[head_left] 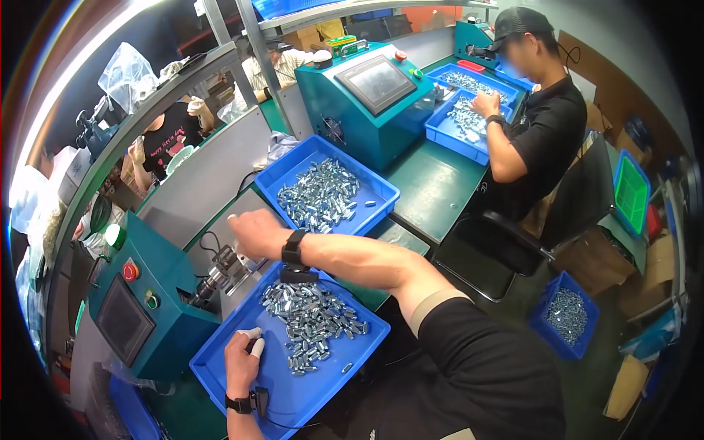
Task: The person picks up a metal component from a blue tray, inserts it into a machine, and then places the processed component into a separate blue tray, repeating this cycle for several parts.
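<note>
Grip by grip: the left hand (pixel 239 361) has its white-covered fingertips (pixel 256 347) drawn close together, and whether anything sits between them I cannot tell; the right hand (pixel 258 233) is blurred, so I cannot call its state either. Sweeping from the left, I get a green machine (pixel 152 312) with a dark screen, its metal fixture (pixel 226 273) beside the near tray (pixel 282 400). Over that blue tray's left part is the left hand; farther off, the right hand hangs above the fixture. The metal pieces (pixel 312 323) lie heaped in the near tray, just right of the left hand, which is the nearer of the two. Their long axes point many ways; a lone piece (pixel 347 367) at the heap's lower right slants up to the right. Past the right forearm (pixel 356 253), the far tray (pixel 372 189) holds another heap, and rightmost I see a co-worker (pixel 546 117) seated at the counter (pixel 433 176).
</note>
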Demonstrator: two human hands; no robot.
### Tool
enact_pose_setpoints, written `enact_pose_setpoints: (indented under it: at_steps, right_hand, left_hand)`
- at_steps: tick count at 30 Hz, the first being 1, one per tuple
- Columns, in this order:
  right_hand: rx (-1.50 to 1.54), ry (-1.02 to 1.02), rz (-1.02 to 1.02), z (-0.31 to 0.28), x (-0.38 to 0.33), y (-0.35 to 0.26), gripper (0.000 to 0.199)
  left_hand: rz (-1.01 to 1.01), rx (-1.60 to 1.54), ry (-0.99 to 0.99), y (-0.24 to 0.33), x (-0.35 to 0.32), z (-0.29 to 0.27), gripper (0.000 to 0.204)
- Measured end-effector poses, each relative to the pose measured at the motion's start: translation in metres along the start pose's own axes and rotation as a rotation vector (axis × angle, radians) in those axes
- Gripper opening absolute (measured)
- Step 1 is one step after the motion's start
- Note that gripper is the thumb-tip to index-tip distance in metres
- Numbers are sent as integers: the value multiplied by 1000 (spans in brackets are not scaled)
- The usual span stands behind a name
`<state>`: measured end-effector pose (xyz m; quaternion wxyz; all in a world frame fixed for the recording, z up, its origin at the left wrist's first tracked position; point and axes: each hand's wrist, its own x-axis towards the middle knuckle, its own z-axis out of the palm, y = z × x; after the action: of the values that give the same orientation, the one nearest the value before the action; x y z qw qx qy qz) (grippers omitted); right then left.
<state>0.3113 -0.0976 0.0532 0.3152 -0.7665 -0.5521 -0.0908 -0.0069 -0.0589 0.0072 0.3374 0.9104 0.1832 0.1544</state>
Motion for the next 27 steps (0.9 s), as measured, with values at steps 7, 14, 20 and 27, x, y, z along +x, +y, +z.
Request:
enact_pose_setpoints:
  at_steps: [7,14,20,27]
  right_hand:
    - [173,393,102,-31,-40,58,39]
    - [237,119,-17,-28,-107,54,29]
    - [256,105,-19,-24,-115,56,23]
    - [321,164,-49,-23,-120,55,23]
  left_hand:
    - [15,-17,-10,0,1,0,24]
    - [12,-11,6,-3,2,3,24]
    - [7,30,-20,5,2,9,27]
    - [236,254,-214,61,-21,8,38]
